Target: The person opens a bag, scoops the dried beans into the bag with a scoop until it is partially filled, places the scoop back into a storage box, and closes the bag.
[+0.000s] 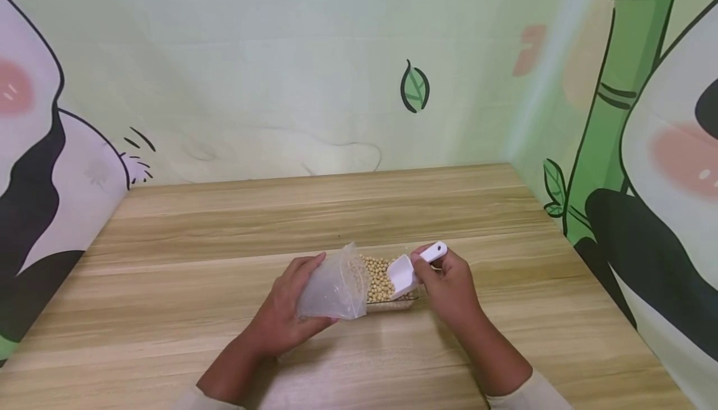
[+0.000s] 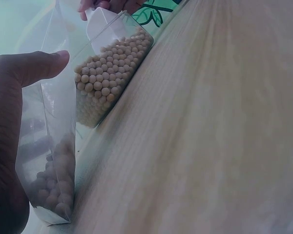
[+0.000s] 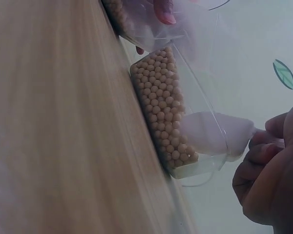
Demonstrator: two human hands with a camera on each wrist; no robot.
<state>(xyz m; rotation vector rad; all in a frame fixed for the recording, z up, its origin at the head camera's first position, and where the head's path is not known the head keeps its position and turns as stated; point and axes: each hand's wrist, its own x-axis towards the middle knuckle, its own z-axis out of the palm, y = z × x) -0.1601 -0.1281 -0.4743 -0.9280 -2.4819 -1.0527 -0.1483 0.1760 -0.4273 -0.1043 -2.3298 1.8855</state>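
A clear rectangular container (image 3: 180, 171) full of round, pale soybeans (image 1: 378, 279) stands on the table. My right hand (image 1: 450, 282) pinches the handle of a white scoop (image 1: 401, 275), whose bowl dips into the beans at the container's right end. To the left, my left hand (image 1: 286, 307) grips a translucent plastic bag (image 1: 331, 288), thumb on one face and fingers behind it. The bag's mouth tilts toward the container and overlaps its left end in the head view. Some soybeans (image 2: 53, 180) lie at the bottom of the bag in the left wrist view.
The wood-grain table (image 1: 224, 229) extends around the container on all sides. Behind it and at both sides hang printed backdrops (image 1: 336, 73) with pandas, bamboo and leaves.
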